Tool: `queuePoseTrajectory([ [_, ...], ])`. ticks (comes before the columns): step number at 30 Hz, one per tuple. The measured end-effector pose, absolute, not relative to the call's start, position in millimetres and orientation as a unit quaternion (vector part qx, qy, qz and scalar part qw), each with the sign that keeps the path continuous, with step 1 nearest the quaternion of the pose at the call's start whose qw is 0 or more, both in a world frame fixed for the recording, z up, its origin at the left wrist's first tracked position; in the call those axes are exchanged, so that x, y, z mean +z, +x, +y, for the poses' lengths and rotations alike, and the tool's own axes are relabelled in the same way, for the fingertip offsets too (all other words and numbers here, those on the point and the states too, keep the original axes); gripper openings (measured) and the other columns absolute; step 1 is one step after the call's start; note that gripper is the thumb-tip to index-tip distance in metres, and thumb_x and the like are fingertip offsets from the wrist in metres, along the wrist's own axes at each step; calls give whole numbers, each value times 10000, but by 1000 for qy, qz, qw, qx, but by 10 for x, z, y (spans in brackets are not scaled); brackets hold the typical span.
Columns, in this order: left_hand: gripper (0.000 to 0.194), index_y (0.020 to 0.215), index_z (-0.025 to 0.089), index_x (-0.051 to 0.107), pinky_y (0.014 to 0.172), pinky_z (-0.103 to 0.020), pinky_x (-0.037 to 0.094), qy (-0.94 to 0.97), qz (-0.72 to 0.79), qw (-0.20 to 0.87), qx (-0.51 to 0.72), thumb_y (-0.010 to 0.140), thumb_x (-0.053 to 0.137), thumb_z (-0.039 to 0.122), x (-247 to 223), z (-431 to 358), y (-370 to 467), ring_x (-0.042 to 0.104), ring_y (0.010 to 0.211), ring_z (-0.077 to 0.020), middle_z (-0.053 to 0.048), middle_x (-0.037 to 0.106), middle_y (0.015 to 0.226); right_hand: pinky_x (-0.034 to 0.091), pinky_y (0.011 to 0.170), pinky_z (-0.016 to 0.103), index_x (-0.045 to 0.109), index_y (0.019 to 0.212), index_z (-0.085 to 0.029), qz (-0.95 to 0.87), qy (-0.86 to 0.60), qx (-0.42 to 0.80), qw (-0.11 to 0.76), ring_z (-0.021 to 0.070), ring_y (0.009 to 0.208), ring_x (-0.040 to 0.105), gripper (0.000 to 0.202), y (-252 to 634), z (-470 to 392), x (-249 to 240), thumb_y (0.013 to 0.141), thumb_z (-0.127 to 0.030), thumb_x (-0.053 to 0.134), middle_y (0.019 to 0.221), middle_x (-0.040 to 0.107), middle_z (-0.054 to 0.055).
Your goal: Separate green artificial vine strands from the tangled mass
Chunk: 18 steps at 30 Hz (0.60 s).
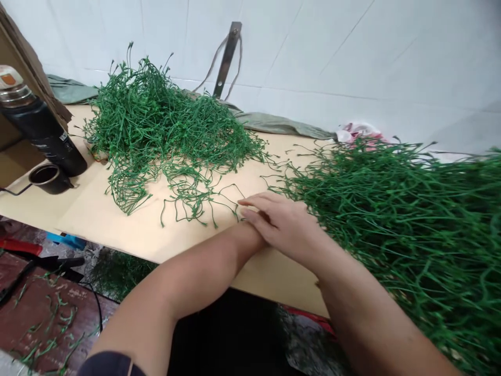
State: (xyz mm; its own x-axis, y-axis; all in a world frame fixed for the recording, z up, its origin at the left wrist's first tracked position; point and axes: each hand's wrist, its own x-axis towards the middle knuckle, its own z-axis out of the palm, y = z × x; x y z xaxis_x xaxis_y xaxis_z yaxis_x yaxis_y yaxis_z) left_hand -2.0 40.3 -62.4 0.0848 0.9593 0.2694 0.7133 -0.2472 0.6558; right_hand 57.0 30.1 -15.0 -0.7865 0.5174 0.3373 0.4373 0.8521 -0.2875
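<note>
My right hand (287, 222) lies across my left wrist on the board, its fingers stretched to the left and slightly apart. Its fingertips are close to a few loose green plastic stems (191, 193), and I see nothing held in it. My left forearm (211, 261) runs in from the lower left. Beneath the right hand, my left hand is almost wholly hidden, so its fingers cannot be read. To the right, a big heap of green plastic stems (410, 209) comes right up beside my hands. Another tangled green pile (164, 115) sits further back on the left.
A black thermos (47, 133) and a dark cup (49, 178) stand at the left end of the pale board (129, 235). A cardboard box (13, 136) is behind them. A metal strip (227, 60) leans on the white wall. Stem scraps lie on a reddish-brown surface (43, 308) below.
</note>
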Motion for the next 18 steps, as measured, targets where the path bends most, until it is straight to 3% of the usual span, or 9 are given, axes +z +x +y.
queuePoseTrajectory([
  [2,444,728,86,724,676,-316,430,757,556,122,320,746,282,117,-591,428,-100,508,901,-231,-135,591,801,433,873,431,647,1005,-190,-933,-273,73,225,248,973,552,349,704,369,-201,834,-364,398,998,635,111],
  [5,305,871,97,687,733,-316,442,795,538,91,265,706,441,170,-474,454,-221,539,888,-214,-132,615,948,389,950,466,564,1157,-139,-911,-314,35,267,268,1104,489,459,885,450,-310,849,-406,353,1154,570,156],
  [9,263,904,125,635,793,-361,455,722,644,94,234,766,416,172,-334,447,-388,550,945,-237,-133,611,987,415,931,467,458,1258,-53,-917,-333,12,220,293,1119,488,580,1061,482,-523,842,-439,340,1188,533,215],
  [13,300,926,158,627,789,-333,443,656,689,125,282,766,375,127,-328,437,-490,547,959,-201,-95,618,1027,473,849,458,608,1060,-124,-943,-316,-15,109,292,992,570,453,1331,449,-647,825,-420,358,1099,602,167],
  [18,276,886,164,624,733,-325,443,666,668,149,296,756,382,139,-365,448,-442,555,932,-203,-91,625,1006,531,628,429,677,747,-312,-958,-275,58,58,267,731,646,291,1818,535,-606,720,-532,488,834,689,91],
])
